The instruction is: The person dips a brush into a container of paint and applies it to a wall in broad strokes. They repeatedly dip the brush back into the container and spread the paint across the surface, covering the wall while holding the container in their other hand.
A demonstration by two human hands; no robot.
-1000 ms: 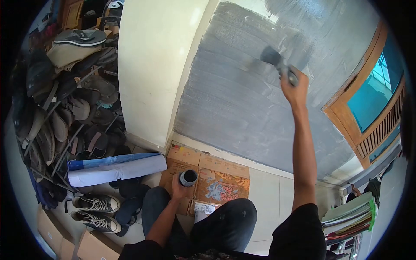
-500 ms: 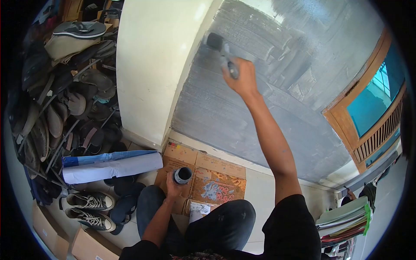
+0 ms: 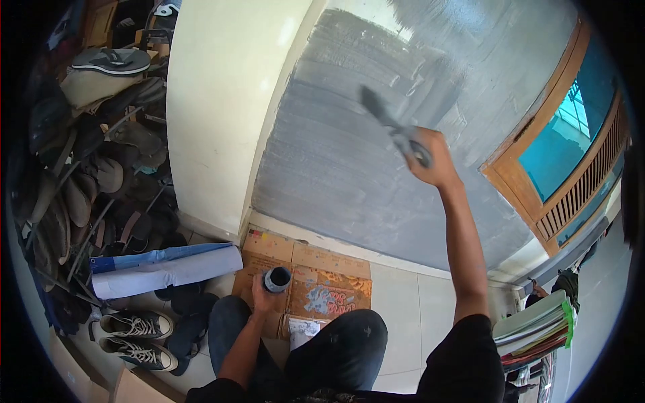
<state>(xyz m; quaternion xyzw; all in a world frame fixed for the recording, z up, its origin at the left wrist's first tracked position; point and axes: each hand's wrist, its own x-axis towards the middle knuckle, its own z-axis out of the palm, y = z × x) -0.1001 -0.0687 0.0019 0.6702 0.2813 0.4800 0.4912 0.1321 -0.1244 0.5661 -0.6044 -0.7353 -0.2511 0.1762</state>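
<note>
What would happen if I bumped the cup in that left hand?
The cup would probably tip only a little, since the left hand grips its side. Its top is open, so anything inside might slop out; I can't tell how full it is. It's probably light, being small enough for one hand.

One right grip (image 3: 432, 161), one left grip (image 3: 261, 295), one brush (image 3: 379, 111), one cup (image 3: 277, 281), two laced sneakers (image 3: 136, 327), one blue-and-white roll (image 3: 168, 272), one wood-framed window (image 3: 554, 158), two knees (image 3: 353, 342), heaped footwear (image 3: 111, 173) (many pieces, too overlapped and dark to count exactly)
</note>
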